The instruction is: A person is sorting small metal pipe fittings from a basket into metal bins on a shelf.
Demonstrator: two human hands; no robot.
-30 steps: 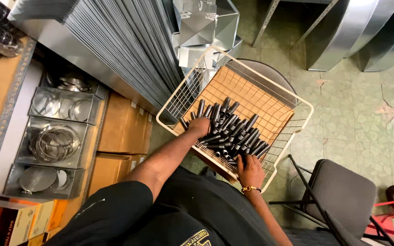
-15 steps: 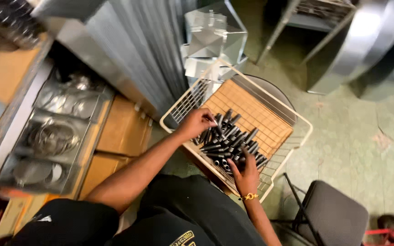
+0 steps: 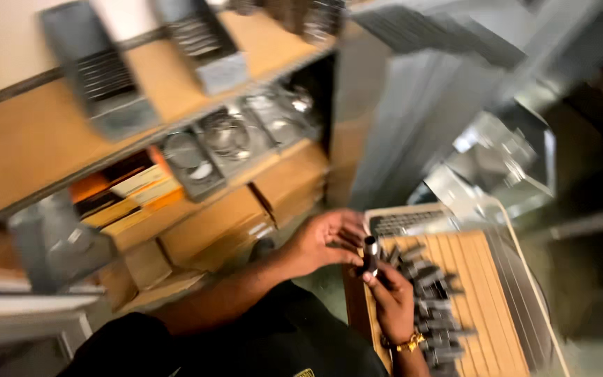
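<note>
Tube (image 3: 370, 255) now lifted off the pile (image 3: 433, 307), pinched between left hand (image 3: 326, 241) and right hand (image 3: 391, 297), lower centre.

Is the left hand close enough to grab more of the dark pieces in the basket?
Probably yes. The left hand is right beside the dark pieces in the wire basket, and nothing lies between them. The picture is blurry, though.

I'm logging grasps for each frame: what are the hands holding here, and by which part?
A small dark cylindrical piece stands upright between the left hand and right hand. Fingertips meet around its lower half; motion blur hides the exact grip.
</note>
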